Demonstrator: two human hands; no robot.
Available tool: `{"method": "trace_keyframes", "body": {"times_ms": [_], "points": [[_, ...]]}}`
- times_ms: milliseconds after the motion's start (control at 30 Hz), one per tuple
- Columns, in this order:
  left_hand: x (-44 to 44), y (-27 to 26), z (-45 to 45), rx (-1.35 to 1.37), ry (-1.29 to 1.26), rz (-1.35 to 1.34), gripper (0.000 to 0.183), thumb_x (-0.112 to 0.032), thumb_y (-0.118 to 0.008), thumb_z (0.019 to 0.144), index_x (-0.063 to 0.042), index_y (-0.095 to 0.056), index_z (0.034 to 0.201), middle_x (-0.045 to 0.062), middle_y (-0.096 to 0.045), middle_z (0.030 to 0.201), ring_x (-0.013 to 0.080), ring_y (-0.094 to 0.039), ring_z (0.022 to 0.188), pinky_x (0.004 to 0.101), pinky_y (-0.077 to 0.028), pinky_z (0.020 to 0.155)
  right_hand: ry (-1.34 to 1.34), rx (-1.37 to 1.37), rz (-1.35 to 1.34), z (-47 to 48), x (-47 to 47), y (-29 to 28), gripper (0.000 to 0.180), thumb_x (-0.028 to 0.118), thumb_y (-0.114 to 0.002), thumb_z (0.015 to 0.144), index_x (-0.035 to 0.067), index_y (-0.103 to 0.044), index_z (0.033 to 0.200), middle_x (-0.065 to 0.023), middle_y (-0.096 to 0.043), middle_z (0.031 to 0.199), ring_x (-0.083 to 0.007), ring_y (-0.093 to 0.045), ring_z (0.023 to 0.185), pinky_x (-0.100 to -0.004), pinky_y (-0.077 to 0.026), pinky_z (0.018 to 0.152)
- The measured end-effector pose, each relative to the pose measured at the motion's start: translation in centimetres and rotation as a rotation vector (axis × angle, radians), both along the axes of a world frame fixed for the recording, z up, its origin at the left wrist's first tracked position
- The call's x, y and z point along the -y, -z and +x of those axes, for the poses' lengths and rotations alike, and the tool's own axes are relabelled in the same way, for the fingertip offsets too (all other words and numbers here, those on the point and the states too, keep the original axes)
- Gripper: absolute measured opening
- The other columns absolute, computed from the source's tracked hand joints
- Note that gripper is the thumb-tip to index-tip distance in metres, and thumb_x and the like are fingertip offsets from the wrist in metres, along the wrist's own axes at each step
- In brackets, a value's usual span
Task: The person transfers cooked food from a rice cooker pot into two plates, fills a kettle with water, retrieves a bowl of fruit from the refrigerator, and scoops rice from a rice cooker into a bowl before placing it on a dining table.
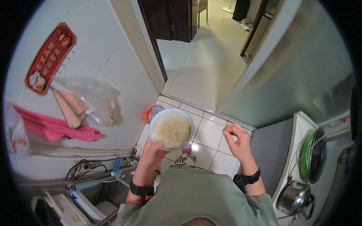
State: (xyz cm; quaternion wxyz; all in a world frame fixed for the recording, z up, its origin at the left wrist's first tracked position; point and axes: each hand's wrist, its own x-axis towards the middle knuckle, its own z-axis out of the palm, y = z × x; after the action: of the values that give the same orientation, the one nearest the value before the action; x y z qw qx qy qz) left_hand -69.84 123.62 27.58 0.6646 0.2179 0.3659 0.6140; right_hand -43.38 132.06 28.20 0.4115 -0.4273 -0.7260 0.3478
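My left hand (pixel 149 155) grips a round white bowl (pixel 170 110) with a pale blue rim, thumb over its near left edge. White cooked rice (pixel 174 130) fills the bowl, which is in front of my body above the tiled floor. To the right, my right hand (pixel 237 141) is raised and apart from the bowl. Its fingers curl in to the thumb in a loose ring, and nothing is visible in it. Each wrist wears a black strap.
A doorway threshold (pixel 189 103) lies ahead, with a frosted glass panel (pixel 299 73) on its right. A red bag (pixel 147 115) stands behind the bowl. At right, a counter (pixel 304 118) bears a green-rimmed pan (pixel 306 158) and steel pot (pixel 294 197). A sink (pixel 121 188) is at lower left.
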Motion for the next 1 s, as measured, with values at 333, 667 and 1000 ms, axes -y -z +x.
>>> {"method": "trace_keyframes", "body": {"times_ms": [333,667,1000], "points": [[-31.0,2.1,-2.8,-0.006,0.25,-0.115,0.063,-0.01,-0.057,0.081,-0.008,-0.024,0.134,0.009,-0.042,0.127,0.0208,-0.046,0.113,0.0348,-0.045,0.089,-0.246,-0.723,-0.798,-5.7,-29.3,7.3,0.037,0.026,-0.053,0.087,0.0,-0.048,0.112,-0.0088,-0.061,0.087,-0.0135,-0.058,0.068,-0.0271,-0.05,0.063],[-66.9,0.0,-5.4,-0.106,0.453,-0.076,0.075,-0.023,-0.066,0.078,-0.013,-0.021,0.136,0.006,-0.036,0.132,0.0205,-0.038,0.12,0.0378,-0.041,0.093,-0.354,-0.838,-0.867,-8.3,-62.9,5.4,0.057,0.02,-0.055,0.083,0.0,-0.03,0.13,-0.0122,-0.05,0.117,-0.0216,-0.056,0.094,-0.0336,-0.052,0.068],[-90.1,1.1,-11.1,-0.089,0.476,-0.026,0.064,-0.03,-0.058,0.084,-0.005,-0.026,0.134,0.012,-0.05,0.119,0.0239,-0.053,0.104,0.0347,-0.046,0.083,-0.237,-0.523,-0.259,-9.6,-85.0,6.4,0.055,0.009,-0.053,0.079,-0.002,-0.033,0.129,-0.0125,-0.049,0.119,-0.0177,-0.052,0.102,-0.03,-0.047,0.081]]}}
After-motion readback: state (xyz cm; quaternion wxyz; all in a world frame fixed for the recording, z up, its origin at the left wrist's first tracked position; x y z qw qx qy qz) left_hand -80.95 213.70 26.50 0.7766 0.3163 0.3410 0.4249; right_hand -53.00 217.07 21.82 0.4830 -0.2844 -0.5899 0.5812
